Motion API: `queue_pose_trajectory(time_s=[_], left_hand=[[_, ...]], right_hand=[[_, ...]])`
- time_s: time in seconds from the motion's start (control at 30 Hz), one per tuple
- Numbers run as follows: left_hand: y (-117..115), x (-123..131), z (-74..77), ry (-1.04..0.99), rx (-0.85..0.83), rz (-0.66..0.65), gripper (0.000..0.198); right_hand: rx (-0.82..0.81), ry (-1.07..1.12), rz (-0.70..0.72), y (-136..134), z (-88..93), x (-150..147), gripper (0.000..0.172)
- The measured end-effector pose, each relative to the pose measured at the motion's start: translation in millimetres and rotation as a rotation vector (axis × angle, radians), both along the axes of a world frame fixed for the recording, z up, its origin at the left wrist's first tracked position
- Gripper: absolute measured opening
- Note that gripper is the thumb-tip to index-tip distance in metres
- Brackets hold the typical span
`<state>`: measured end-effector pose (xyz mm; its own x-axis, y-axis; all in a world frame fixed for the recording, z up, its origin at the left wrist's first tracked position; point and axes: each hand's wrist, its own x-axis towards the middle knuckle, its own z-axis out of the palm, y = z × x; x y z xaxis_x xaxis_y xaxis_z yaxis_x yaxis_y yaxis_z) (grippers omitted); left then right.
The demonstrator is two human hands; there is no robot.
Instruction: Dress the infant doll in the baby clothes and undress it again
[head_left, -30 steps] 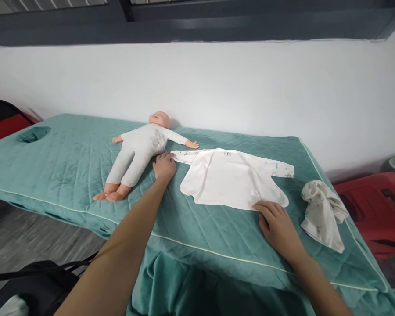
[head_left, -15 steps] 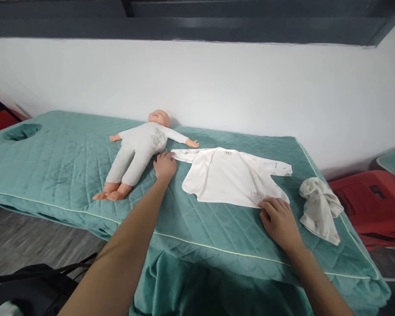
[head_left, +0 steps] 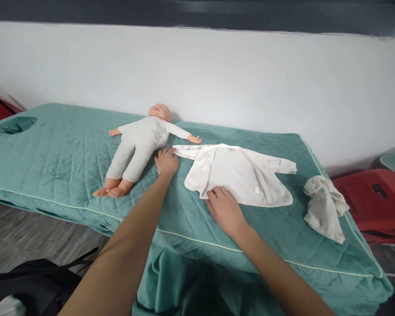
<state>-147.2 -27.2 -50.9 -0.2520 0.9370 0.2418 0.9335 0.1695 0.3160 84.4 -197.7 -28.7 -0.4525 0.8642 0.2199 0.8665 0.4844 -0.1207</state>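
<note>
A white long-sleeved baby shirt with small coloured prints on its sleeves lies spread on a green quilted bed cover. My left hand is at the cuff of its left-hand sleeve, fingers curled and closed on the cuff's end. Over the lower hem, towards the left front panel, lies my right hand, its fingers resting on the cloth and slightly apart. A baby doll with a pale grey cloth body lies on its back just left of the shirt, one arm stretched above the sleeve.
A crumpled white printed cloth lies near the bed's right end. Red plastic seats or cases stand beyond that end. The bed has a face hole at far left. A white wall runs along the back.
My right hand has moved left along the hem, from the shirt's lower right corner to its lower left part. My left hand stays at the cuff. The view has tilted slightly down.
</note>
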Motion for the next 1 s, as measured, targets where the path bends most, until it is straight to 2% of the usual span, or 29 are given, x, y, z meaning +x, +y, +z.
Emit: queue_pose_trajectory(time_s=[0.13, 0.27, 0.43, 0.57, 0.67, 0.8, 0.9, 1.0], left_hand=[[0, -1, 0.0, -0.011, 0.007, -0.006, 0.045], [1, -1, 1.1, -0.026, 0.024, -0.004, 0.044], [2, -2, 0.0, -0.014, 0.024, 0.006, 0.043], [3, -4, -2.1, -0.039, 0.024, -0.004, 0.044], [2, -5, -2.0, -0.088, 0.043, -0.011, 0.046], [0, -7, -0.1, -0.172, 0.092, -0.001, 0.048], [1, -9, -0.4, -0.222, 0.133, -0.002, 0.046], [1, -10, -4.3, -0.260, 0.175, -0.030, 0.043]], right_hand=[[-0.023, -0.038, 0.041, 15, -0.6, -7, 0.015], [-0.043, 0.024, 0.130, 15, -0.3, -5, 0.017], [-0.111, 0.243, 0.161, 6, 0.7, -3, 0.018], [-0.103, 0.415, 0.082, 13, 1.1, 10, 0.023], [-0.036, 0.302, -0.032, 25, -5.8, 29, 0.038], [-0.026, 0.064, -0.167, 30, -19.7, 51, 0.058], [-0.023, -0.030, -0.199, 17, -23.6, 53, 0.062], [-0.026, -0.057, -0.170, -8, -22.4, 46, 0.067]])
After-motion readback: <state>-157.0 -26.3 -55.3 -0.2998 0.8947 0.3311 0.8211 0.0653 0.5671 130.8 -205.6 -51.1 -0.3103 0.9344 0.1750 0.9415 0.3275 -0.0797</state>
